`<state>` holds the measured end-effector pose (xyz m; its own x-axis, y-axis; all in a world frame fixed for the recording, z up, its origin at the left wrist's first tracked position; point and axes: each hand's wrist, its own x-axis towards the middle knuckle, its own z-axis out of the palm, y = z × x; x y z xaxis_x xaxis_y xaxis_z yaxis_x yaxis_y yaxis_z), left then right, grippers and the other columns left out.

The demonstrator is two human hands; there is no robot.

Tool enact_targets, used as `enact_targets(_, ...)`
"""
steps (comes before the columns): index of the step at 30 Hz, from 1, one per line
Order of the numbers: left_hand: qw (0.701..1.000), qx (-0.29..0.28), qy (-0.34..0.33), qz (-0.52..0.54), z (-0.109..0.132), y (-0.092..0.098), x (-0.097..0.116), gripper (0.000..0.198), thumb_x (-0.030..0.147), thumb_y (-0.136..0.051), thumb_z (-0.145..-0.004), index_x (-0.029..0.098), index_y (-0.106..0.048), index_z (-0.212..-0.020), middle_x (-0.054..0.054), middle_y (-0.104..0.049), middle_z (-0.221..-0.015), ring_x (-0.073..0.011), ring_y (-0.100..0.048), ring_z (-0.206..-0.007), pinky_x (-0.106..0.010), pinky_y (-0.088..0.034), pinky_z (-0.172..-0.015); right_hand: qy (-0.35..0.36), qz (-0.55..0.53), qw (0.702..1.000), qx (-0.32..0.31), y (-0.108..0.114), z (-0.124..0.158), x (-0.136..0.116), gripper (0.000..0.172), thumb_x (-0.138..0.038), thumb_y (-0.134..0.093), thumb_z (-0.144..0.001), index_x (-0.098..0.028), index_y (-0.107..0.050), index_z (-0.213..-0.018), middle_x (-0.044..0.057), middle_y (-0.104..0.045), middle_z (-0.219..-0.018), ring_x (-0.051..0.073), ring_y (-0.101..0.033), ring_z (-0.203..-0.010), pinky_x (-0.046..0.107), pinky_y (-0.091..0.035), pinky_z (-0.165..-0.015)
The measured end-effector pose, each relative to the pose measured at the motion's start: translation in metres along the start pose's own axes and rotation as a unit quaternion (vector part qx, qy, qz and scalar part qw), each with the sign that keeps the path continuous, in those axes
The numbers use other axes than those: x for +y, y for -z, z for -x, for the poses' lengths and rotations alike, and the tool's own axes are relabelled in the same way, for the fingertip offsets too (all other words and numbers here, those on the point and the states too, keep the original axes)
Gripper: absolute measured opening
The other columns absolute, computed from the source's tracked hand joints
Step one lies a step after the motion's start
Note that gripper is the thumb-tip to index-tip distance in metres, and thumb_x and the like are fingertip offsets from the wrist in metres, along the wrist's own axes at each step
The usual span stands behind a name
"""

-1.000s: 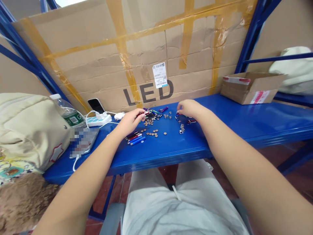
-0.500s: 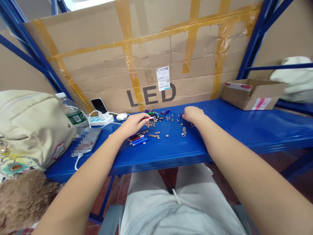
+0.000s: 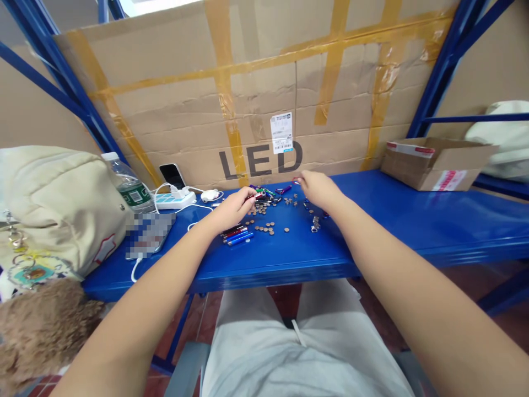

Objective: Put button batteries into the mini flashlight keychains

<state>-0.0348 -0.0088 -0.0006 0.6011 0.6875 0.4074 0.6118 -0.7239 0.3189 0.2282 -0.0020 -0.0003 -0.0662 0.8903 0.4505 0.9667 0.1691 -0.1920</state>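
My left hand (image 3: 236, 209) is closed around a slim dark red metal tube (image 3: 260, 195), its silver end sticking out past the fingers. To the right, my right hand (image 3: 318, 188) is raised a little over the table and pinches a small red piece with a pale tip (image 3: 296, 180); its exact kind is too small to tell. Between the hands lie a pile of coloured tubes and dark parts (image 3: 270, 199) and several small round button cells (image 3: 264, 228). Blue, red and black tubes (image 3: 239, 238) lie side by side below my left hand. Small silver clips (image 3: 315, 224) lie below my right hand.
A large taped cardboard sheet (image 3: 177, 110) stands behind the blue table (image 3: 392, 220). On the left are a pale bag (image 3: 61, 204), a water bottle (image 3: 134, 187), a phone (image 3: 151, 234) and a white power strip (image 3: 176, 200). An open cardboard box (image 3: 430, 165) sits at the right.
My right hand has lifted from the small parts on the right and moved left and away from me, now with a small red piece showing. My left hand keeps the red tube, turned slightly.
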Motion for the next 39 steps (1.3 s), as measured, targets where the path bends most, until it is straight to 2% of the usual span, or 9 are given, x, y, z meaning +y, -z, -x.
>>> enact_targets(2, 1.0, 0.018, 0.02, -0.003, 0.0, -0.002, 0.004, 0.029, 0.035, -0.035, -0.098, 0.018, -0.054, -0.111, -0.008, -0.067, -0.105, -0.0213, -0.062, -0.097, -0.037, -0.047, -0.088, 0.091, -0.115, 0.989, -0.022, -0.001, 0.005, -0.014, 0.031, -0.028, -0.032, -0.1, -0.016, -0.06, -0.094, 0.011, -0.069, -0.091, 0.02, -0.061, -0.082, 0.03, -0.042, -0.074)
enact_targets(4, 0.999, 0.024, 0.028, 0.013, 0.0, -0.004, 0.01, 0.028, 0.036, -0.038, -0.097, 0.018, -0.057, -0.105, -0.007, -0.066, -0.106, -0.0213, -0.061, -0.098, -0.037, -0.046, -0.089, 0.148, -0.172, 0.973, -0.04, -0.004, 0.012, -0.029, 0.029, -0.029, -0.033, -0.1, -0.018, -0.057, -0.089, 0.007, -0.067, -0.087, 0.018, -0.058, -0.077, 0.028, -0.041, -0.072)
enact_targets(9, 0.997, 0.019, 0.034, 0.062, -0.002, -0.009, 0.018, 0.035, 0.047, -0.044, -0.094, 0.017, -0.062, -0.09, -0.004, -0.067, -0.088, -0.0181, -0.059, -0.08, -0.032, -0.046, -0.075, 0.207, -0.173, 0.961, -0.056, -0.012, 0.021, -0.05, 0.025, -0.026, -0.033, -0.1, -0.018, -0.055, -0.094, 0.008, -0.066, -0.094, 0.017, -0.057, -0.081, 0.027, -0.038, -0.072)
enact_targets(15, 0.996, 0.059, 0.034, 0.057, -0.004, -0.013, 0.014, 0.022, 0.038, -0.055, -0.087, 0.018, -0.06, -0.079, 0.0, -0.061, -0.073, -0.0143, -0.054, -0.069, -0.026, -0.042, -0.066, 0.208, -0.146, 0.964, -0.08, -0.013, 0.022, -0.051, 0.027, -0.028, -0.031, -0.101, -0.018, -0.054, -0.092, 0.009, -0.067, -0.095, 0.018, -0.059, -0.081, 0.027, -0.038, -0.07)
enact_targets(21, 0.993, 0.074, 0.077, 0.039, -0.006, -0.011, 0.013, 0.032, 0.041, -0.051, -0.089, 0.018, -0.049, -0.066, 0.003, -0.048, -0.062, -0.0129, -0.045, -0.06, -0.026, -0.034, -0.058, 0.211, -0.062, 0.973, -0.075, -0.006, 0.029, -0.057, 0.028, -0.039, -0.036, -0.1, -0.019, -0.054, -0.101, 0.011, -0.071, -0.099, 0.023, -0.064, -0.081, 0.029, -0.035, -0.061)
enact_targets(26, 0.993, 0.059, 0.089, 0.054, -0.006, -0.011, 0.014, 0.03, 0.041, -0.051, -0.087, 0.019, -0.052, -0.068, 0.002, -0.052, -0.064, -0.0139, -0.046, -0.062, -0.027, -0.035, -0.059, 0.228, 0.072, 0.97, -0.042, -0.007, 0.031, -0.063, 0.036, -0.036, -0.031, -0.101, -0.012, -0.057, -0.111, 0.017, -0.073, -0.093, 0.03, -0.069, -0.083, 0.034, -0.038, -0.065)
enact_targets(30, 0.993, 0.05, 0.084, 0.062, -0.007, -0.012, 0.013, 0.033, 0.045, -0.051, -0.087, 0.018, -0.053, -0.068, 0.001, -0.053, -0.066, -0.0142, -0.046, -0.064, -0.027, -0.036, -0.06, 0.231, 0.123, 0.965, -0.029, -0.009, 0.034, -0.067, 0.04, -0.032, -0.029, -0.1, -0.008, -0.058, -0.112, 0.02, -0.073, -0.089, 0.031, -0.07, -0.085, 0.036, -0.04, -0.07)
enact_targets(35, 0.993, 0.019, 0.068, 0.094, -0.006, -0.013, 0.009, 0.033, 0.046, -0.049, -0.089, 0.017, -0.057, -0.075, 0.0, -0.057, -0.073, -0.0148, -0.051, -0.07, -0.028, -0.04, -0.066, 0.216, 0.138, 0.966, -0.044, -0.005, 0.034, -0.068, 0.037, -0.028, -0.028, -0.099, -0.01, -0.059, -0.107, 0.018, -0.073, -0.09, 0.031, -0.069, -0.088, 0.034, -0.04, -0.067)
enact_targets(39, 0.994, -0.012, 0.068, 0.087, -0.005, -0.011, 0.011, 0.035, 0.048, -0.046, -0.09, 0.017, -0.06, -0.081, -0.001, -0.06, -0.077, -0.0164, -0.053, -0.073, -0.03, -0.042, -0.071, 0.16, 0.094, 0.982, -0.036, -0.003, 0.03, -0.061, 0.034, -0.031, -0.027, -0.101, -0.013, -0.055, -0.109, 0.015, -0.072, -0.094, 0.028, -0.069, -0.086, 0.032, -0.038, -0.064)
